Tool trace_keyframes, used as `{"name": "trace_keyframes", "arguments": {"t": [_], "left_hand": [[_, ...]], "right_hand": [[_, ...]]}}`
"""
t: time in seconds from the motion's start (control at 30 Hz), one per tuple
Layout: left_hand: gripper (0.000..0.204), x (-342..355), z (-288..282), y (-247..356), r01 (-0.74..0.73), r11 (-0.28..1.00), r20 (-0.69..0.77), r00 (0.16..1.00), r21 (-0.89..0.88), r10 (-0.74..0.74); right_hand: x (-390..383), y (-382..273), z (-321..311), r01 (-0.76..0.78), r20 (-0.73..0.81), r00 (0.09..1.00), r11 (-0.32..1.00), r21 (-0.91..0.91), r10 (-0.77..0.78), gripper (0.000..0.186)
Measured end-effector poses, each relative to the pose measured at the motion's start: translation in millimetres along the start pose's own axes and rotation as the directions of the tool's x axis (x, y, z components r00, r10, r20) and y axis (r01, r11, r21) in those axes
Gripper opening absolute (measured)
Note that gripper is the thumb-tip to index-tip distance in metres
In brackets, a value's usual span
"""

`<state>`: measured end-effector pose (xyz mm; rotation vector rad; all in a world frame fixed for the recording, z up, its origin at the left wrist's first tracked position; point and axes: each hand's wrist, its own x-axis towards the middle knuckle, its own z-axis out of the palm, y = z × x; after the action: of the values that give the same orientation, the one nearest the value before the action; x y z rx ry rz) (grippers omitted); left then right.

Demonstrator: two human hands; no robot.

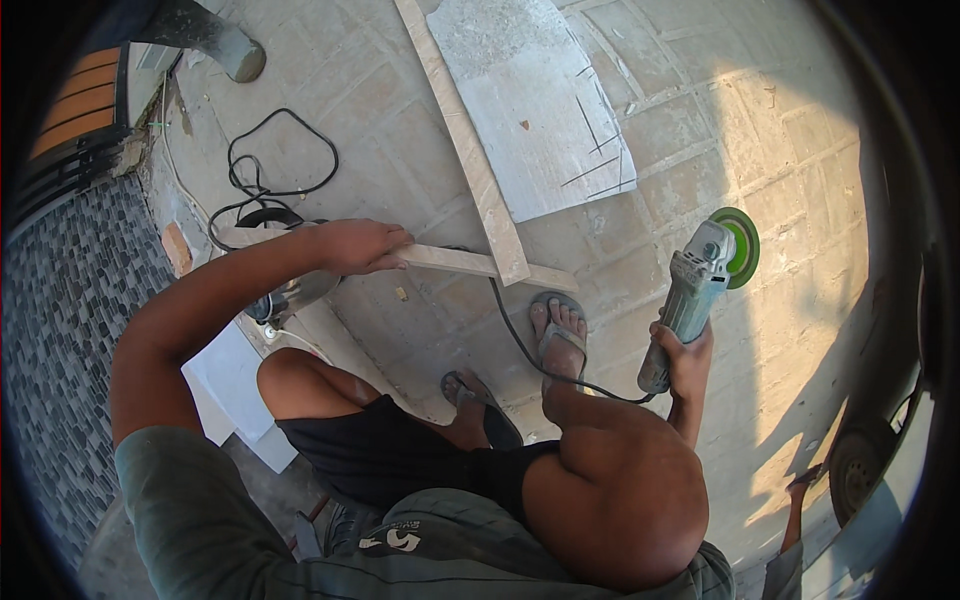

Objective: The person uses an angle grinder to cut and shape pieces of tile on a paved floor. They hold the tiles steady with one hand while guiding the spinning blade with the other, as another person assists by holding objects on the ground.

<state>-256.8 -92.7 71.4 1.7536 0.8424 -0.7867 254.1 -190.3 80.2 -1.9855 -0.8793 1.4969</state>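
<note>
My right hand (688, 360) grips the body of an angle grinder (688, 290), held up at the right of my knee. Its green disc (742, 250) points away from me. A dark cord (520, 345) runs from the grinder's rear across my foot. At the left, my left hand (368, 247) is closed over a narrow beige stone strip (455, 261). This strip extends rightward to just beyond my sandalled foot (560, 335). The near end of a longer beige strip (465, 150) lies across it.
A large pale slab (535, 110) with dark lines at its edge lies beyond. Looped black cable (285, 190) and a round metallic machine (300, 295), partly behind my left arm, are at the left. White sheets (235, 385) lie near my knee. A vehicle wheel (860, 470) shows lower right.
</note>
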Motion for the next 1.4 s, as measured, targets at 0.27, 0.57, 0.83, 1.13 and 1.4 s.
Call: {"name": "trace_keyframes", "arguments": {"t": [0.27, 0.57, 0.83, 1.13, 1.4], "left_hand": [[0.047, -31, 24, 13, 0.023, 0.99, -0.019, 0.999, -0.141, -0.026], [0.05, -66, -2, 67, 0.155, 0.988, -0.003, 0.988, 0.005, -0.155], [0.056, -84, -4, 58, -0.043, 0.996, -0.173, 0.984, -0.079, 0.029], [0.06, -20, -37, 81, -0.214, 0.972, -0.618, 0.778, -0.091, 0.113], [0.058, 51, -63, 132, -0.314, 0.918, -0.927, 0.356, -0.242, -0.122]], "right_hand": [[-2, 5, 3, -0.007, 0.032, 0.999, 1.0, 0.0, 0.007, 0.049], [-6, 3, -6, -0.011, -0.002, 1.0, 1.0, -0.002, 0.011, 0.056], [1, 0, -1, 0.01, 0.034, 0.999, 1.0, 0.002, -0.01, 0.052], [4, 2, -49, 0.152, -0.265, 0.958, 0.974, 0.167, -0.104, 0.058], [8, -22, -74, 0.146, -0.494, 0.867, 0.979, 0.139, -0.059, 0.053]]}}
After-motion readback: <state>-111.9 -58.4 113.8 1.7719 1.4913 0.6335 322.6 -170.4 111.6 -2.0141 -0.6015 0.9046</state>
